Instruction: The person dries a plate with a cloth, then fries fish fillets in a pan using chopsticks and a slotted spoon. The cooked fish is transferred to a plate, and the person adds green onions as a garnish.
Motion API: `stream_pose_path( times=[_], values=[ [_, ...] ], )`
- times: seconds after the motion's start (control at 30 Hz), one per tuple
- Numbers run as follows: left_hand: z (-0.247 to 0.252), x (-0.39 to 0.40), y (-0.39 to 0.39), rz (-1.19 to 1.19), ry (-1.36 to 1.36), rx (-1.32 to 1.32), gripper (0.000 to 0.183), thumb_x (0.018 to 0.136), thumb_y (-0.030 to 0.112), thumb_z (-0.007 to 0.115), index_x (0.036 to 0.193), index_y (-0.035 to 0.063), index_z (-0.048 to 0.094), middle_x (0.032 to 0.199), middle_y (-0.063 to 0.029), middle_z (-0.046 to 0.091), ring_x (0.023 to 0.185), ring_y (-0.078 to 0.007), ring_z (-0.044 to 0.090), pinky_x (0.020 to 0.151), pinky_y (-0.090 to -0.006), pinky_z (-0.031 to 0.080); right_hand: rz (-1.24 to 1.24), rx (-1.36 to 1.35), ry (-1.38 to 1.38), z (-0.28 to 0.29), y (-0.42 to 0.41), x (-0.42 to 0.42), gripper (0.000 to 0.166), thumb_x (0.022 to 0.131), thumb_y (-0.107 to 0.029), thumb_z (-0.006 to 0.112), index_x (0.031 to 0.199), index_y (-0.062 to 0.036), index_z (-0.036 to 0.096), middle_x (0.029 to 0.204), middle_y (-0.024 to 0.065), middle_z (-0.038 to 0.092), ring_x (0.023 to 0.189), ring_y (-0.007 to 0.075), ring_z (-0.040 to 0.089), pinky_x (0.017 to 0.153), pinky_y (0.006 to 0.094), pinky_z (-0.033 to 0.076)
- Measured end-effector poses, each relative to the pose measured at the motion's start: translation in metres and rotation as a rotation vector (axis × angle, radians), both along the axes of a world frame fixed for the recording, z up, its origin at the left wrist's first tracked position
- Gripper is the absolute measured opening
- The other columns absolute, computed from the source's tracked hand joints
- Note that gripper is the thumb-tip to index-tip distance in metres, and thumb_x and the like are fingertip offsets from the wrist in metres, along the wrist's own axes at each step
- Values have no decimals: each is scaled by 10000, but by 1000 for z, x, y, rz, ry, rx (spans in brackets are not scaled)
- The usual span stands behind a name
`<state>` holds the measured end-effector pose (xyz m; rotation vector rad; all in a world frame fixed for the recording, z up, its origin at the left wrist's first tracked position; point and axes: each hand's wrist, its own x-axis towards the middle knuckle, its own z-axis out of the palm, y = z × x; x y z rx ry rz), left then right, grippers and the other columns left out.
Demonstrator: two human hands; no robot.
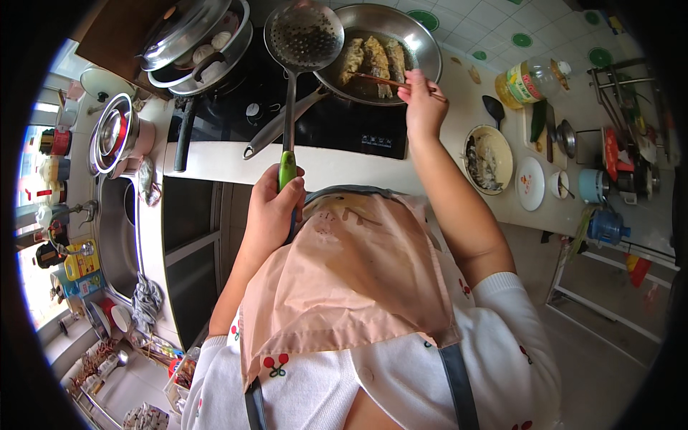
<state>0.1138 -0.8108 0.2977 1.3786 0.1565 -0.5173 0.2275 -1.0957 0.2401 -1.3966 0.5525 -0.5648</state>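
My left hand [276, 207] grips the green handle of a metal skimmer [306, 37], whose perforated bowl is raised over the hob beside the pan and overlaps the pan's left rim. Wooden chopsticks [384, 81] are held in my right hand [423, 102], and their tips touch or nearly touch the left piece of food. Several browned pieces, seemingly battered fish [376, 56], lie in oil in the steel frying pan [430, 54]. The pan's handle points down and left, passing behind the skimmer's shaft.
A steamer pot [244, 40] with buns and a tilted lid stands left on the black hob [344, 126]. To the right are a bowl of fish pieces [508, 161], a black ladle [493, 107], an oil bottle [529, 83], a white plate [530, 184] and a cutting board with a cucumber. A sink [115, 236] is at left.
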Motion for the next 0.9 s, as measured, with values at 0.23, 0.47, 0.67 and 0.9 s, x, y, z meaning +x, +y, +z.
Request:
stream_pose_path(
  times=[0.23,0.47,0.67,0.9],
  values=[
    [-2,1,-1,-1,-3,4,211,974,182,579,1093,10,554,688,-8,526,563,-73,463,517,-214,378,30,-343,-45,17,-8,-18,322,946,-293,681,965,25,722,893,71,696,701,140,653,657,252,546],
    [2,3,-6,-13,-15,-3,220,975,185,576,1100,6,553,692,-12,532,555,-78,466,517,-218,386,206,-782,-238,0,12,-6,94,848,-147,763,904,-72,755,811,68,648,694,213,624,644,306,508],
    [-2,0,-6,9,-14,-5,232,971,188,580,1108,3,554,690,-12,531,571,-78,474,525,-219,391,394,-818,-357,1,20,-11,152,811,-75,783,956,-67,740,892,66,671,711,184,646,629,288,519],
    [-4,0,-1,7,20,-10,206,972,168,581,1078,-4,546,699,-15,540,579,-86,472,527,-235,396,242,-829,-304,16,0,-22,93,850,-81,751,937,-50,741,884,80,676,739,188,656,658,292,525]
  ],
)
